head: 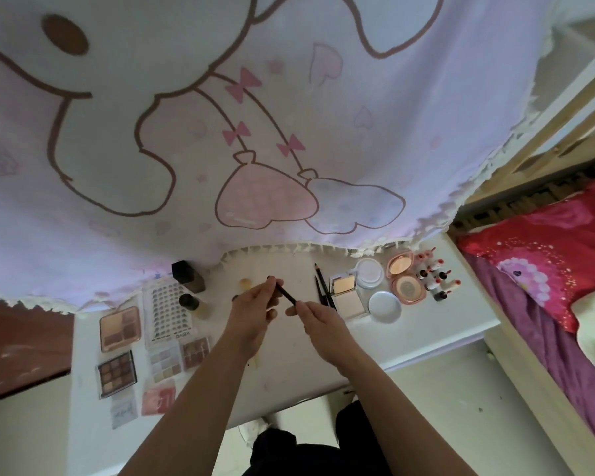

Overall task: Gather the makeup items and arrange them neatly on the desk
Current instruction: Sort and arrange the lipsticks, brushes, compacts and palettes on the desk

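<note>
Above the middle of the white desk (289, 372), my left hand (255, 304) and my right hand (315, 316) both pinch one dark makeup pencil (287, 294), one at each end. Two more dark pencils (322, 283) lie just right of my hands. Further right sit an open square powder compact (346, 293), a white round jar (370, 271) with its lid (384, 306), a pink open compact (404, 278) and several small lipsticks (433, 274). On the left lie eyeshadow palettes (120, 326), (116, 372), a sticker sheet (167, 312) and two dark-capped bottles (188, 276).
A pale cartoon-print cloth (220, 132) hangs over the desk's far edge. A bed with red and purple bedding (547, 252) stands to the right in a wooden frame. A small brush (245, 283) lies behind my left hand. More small palettes and sachets (158, 400) sit front left.
</note>
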A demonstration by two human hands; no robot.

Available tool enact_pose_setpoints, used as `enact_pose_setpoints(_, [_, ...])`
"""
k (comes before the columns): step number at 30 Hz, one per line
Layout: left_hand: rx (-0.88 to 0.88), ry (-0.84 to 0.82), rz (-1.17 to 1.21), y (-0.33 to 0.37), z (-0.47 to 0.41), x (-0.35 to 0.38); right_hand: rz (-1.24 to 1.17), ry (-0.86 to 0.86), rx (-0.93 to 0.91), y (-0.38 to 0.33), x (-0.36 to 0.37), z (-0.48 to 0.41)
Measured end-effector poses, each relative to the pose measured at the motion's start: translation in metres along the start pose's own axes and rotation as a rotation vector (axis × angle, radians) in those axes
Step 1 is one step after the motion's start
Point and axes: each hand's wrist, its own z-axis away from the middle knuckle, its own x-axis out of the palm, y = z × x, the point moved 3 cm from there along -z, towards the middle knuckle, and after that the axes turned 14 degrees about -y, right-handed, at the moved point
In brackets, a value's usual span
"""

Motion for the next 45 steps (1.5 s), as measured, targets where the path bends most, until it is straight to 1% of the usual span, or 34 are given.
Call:
enact_pose_setpoints(2, [0.013, 0.018, 0.051, 0.004, 0.001, 0.003, 0.060, 0.003, -0.021, -0.007, 0.000, 0.003])
enact_pose_setpoints(4, [0.030, 0.067, 0.150, 0.007, 0.000, 0.002, 0.213, 0.023, -0.035, -0.014, 0.002, 0.005])
enact_pose_setpoints(6, [0.028, 0.168, 0.327, 0.010, -0.005, -0.008, 0.389, 0.064, -0.038, -0.018, 0.001, 0.009])
enact_pose_setpoints(8, [0.025, 0.252, 0.416, 0.018, -0.010, -0.025, 0.421, 0.111, -0.032, -0.012, -0.002, 0.016])
enact_pose_setpoints(10, [0.030, 0.272, 0.405, 0.027, -0.009, -0.037, 0.381, 0.128, -0.049, -0.007, -0.006, 0.024])
enact_pose_setpoints(13, [0.055, 0.243, 0.416, 0.033, 0.000, -0.037, 0.239, 0.124, -0.073, -0.005, -0.005, 0.026])
enact_pose_setpoints(16, [0.038, 0.235, 0.531, 0.025, 0.010, -0.031, 0.122, 0.125, -0.053, -0.001, -0.001, 0.018])
enact_pose_setpoints(18, [0.018, 0.184, 0.607, 0.015, 0.013, -0.029, 0.045, 0.120, -0.043, 0.002, 0.001, 0.015])
enact_pose_setpoints(21, [-0.021, 0.105, 0.616, 0.001, 0.014, -0.030, -0.181, 0.122, -0.053, 0.002, -0.001, 0.013])
enact_pose_setpoints(24, [-0.034, 0.070, 0.603, -0.006, 0.016, -0.031, -0.374, 0.153, -0.061, 0.003, -0.004, 0.015])
enact_pose_setpoints(26, [-0.067, 0.057, 0.572, -0.009, 0.019, -0.027, -0.445, 0.163, -0.031, 0.008, -0.006, 0.015])
enact_pose_setpoints(28, [-0.111, 0.045, 0.523, -0.014, 0.020, -0.023, -0.435, 0.176, 0.017, 0.017, -0.006, 0.013])
enact_pose_setpoints(31, [-0.161, 0.078, 0.429, -0.028, 0.020, -0.022, -0.215, 0.208, 0.094, 0.037, -0.009, 0.009])
enact_pose_setpoints(33, [-0.200, 0.126, 0.359, -0.040, 0.017, -0.026, -0.052, 0.182, 0.138, 0.046, -0.010, 0.006])
enact_pose_setpoints(35, [-0.254, 0.169, 0.232, -0.053, 0.014, -0.030, 0.092, 0.131, 0.205, 0.055, -0.011, 0.002])
enact_pose_setpoints(37, [-0.304, 0.206, 0.037, -0.065, 0.012, -0.034, 0.219, 0.082, 0.270, 0.065, -0.013, -0.005])
enact_pose_setpoints(39, [-0.314, 0.240, -0.143, -0.074, 0.009, -0.037, 0.301, 0.058, 0.314, 0.073, -0.015, -0.014])
enact_pose_setpoints(41, [-0.299, 0.235, -0.264, -0.082, 0.003, -0.038, 0.342, 0.057, 0.332, 0.078, -0.016, -0.023])
enact_pose_setpoints(45, [-0.314, 0.178, -0.492, -0.096, -0.011, -0.038, 0.431, 0.073, 0.303, 0.079, -0.019, -0.044])
